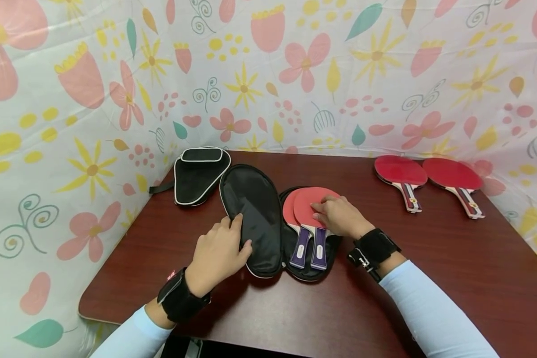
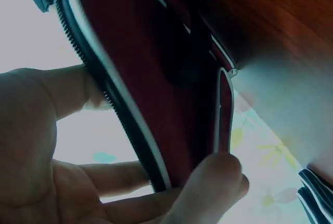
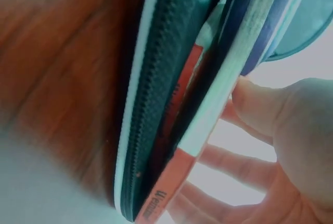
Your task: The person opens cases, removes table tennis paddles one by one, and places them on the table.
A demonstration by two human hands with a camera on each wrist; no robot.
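An unzipped black paddle case [image 1: 259,219] lies spread mid-table, with white trim and a zipper [image 2: 70,31] along its edge. At its left half, my left hand [image 1: 217,253] grips the rim, with fingers on both sides of it in the left wrist view. Two table tennis paddles [image 1: 315,206] with light red faces and purple handles lie overlapping in the case's right half. My right hand [image 1: 340,216] rests its fingers on the upper paddle's face and edge. The right wrist view shows the paddle's lettered red edge [image 3: 169,182] beside the case zipper.
Another black case [image 1: 197,179], with white piping and a strap, lies at the back left. Two more paddles, one on the left [image 1: 400,171] and one on the right [image 1: 452,174], lie at the back right. Patterned cloth [image 1: 268,89] hangs behind the brown table [image 1: 452,278].
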